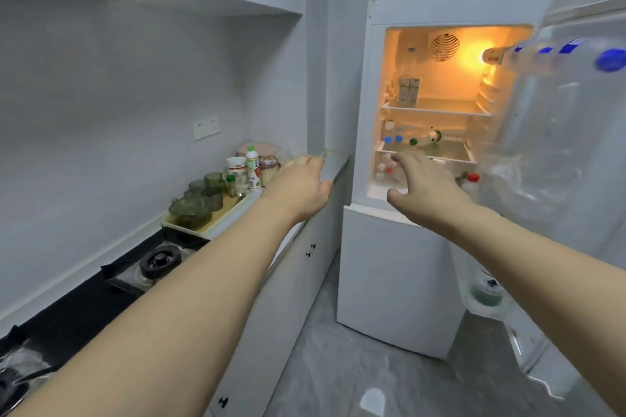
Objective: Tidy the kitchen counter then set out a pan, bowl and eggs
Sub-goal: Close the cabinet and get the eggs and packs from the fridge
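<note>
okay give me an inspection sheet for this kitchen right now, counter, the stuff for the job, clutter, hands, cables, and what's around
Surface: grey counter, bare at its far end beside the fridge.
Job's things: no pan, bowl or eggs clearly seen; fridge open and lit, bottles lying on its middle shelf, cartons on the upper shelf.
Clutter: tray of green glassware on the counter; jars and a white bottle with a green cap behind it.
Hands: left hand over the counter edge, holding nothing; right hand reaching toward the fridge, fingers spread, empty.
Cables: nothing seen; wall socket unused.
Surroundings: gas burner, range hood above, fridge door swung open on the right, tiled floor.
</note>
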### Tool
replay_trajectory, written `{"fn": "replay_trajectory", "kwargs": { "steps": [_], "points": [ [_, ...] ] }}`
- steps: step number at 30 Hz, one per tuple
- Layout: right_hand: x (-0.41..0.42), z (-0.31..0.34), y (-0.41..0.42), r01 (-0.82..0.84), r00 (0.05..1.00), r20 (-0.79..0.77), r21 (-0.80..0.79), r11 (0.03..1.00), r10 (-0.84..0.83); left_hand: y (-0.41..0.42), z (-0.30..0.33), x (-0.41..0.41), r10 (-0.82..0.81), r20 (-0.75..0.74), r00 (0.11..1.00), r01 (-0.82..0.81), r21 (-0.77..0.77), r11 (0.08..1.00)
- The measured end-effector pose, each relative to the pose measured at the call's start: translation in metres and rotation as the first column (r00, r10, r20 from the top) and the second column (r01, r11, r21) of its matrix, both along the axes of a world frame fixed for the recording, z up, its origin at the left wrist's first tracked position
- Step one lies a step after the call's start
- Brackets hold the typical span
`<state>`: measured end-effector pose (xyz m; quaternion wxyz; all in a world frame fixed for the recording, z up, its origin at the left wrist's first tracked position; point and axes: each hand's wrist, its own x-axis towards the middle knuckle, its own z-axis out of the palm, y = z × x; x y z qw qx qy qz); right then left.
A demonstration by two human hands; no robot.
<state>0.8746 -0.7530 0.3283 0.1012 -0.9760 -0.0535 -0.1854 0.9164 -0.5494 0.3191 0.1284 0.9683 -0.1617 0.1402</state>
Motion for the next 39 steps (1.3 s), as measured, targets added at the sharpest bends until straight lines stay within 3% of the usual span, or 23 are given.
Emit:
{"fn": "replay_trajectory", "kwargs": {
  "steps": [11,24,33,39],
  "points": [
    [-0.02,0.044,-0.115,0.011,0.984,0.176,-0.071,0.997,0.001,-0.111,0.027,-0.023,-0.031,0.049,0.998,0.032,-0.022,0.999],
    [-0.032,0.067,-0.2,-0.296,0.899,0.257,-0.24,0.925,0.355,-0.204,0.027,-0.083,0.135,-0.022,0.991,-0.135,-0.003,0.991],
    [-0.048,0.079,-0.27,-0.259,0.823,0.291,-0.572,0.779,0.487,-0.276,0.016,-0.111,0.172,-0.111,0.979,-0.181,-0.08,0.98],
    [-0.05,0.071,-0.338,-0.237,0.659,0.362,-0.731,0.639,0.659,-0.357,0.017,-0.131,0.199,-0.152,0.968,-0.222,-0.149,0.964]
  ]
}}
